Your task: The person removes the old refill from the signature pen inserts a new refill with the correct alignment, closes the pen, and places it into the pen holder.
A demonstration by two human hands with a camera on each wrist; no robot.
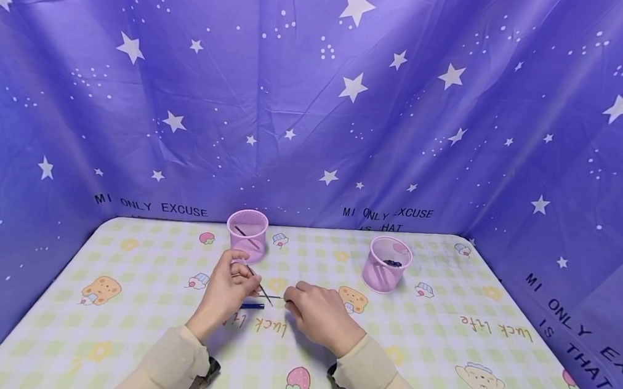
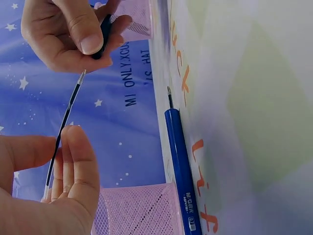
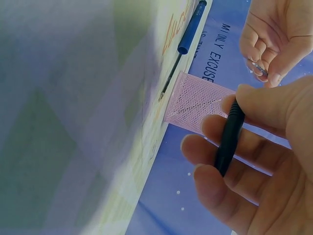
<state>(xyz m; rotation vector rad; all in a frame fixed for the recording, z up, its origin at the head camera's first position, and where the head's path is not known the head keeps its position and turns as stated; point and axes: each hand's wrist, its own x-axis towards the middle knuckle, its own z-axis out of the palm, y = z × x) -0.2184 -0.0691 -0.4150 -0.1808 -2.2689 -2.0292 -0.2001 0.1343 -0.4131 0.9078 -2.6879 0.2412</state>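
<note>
My left hand (image 1: 230,287) pinches a slim pen refill (image 2: 65,117) between thumb and fingers, its clear-tipped end pointing toward the other hand. In my right hand (image 1: 317,311) is a short dark pen grip piece (image 3: 231,137), ribbed at one end, held between thumb and fingers. On the table below the left hand lies a blue pen barrel (image 2: 181,166) with small white print. Another dark refill (image 3: 171,76) shows past the barrel's end; whether it sits inside or lies behind, I cannot tell. In the head view the right fingers hide the grip piece.
Behind the left hand stands a pink mesh cup (image 1: 246,238) with a thin dark stick inside. A second pink mesh cup (image 1: 383,274), farther right, contains small dark pieces. A checked, printed cloth (image 1: 297,354) covers the table. Purple star curtains (image 1: 320,96) surround it.
</note>
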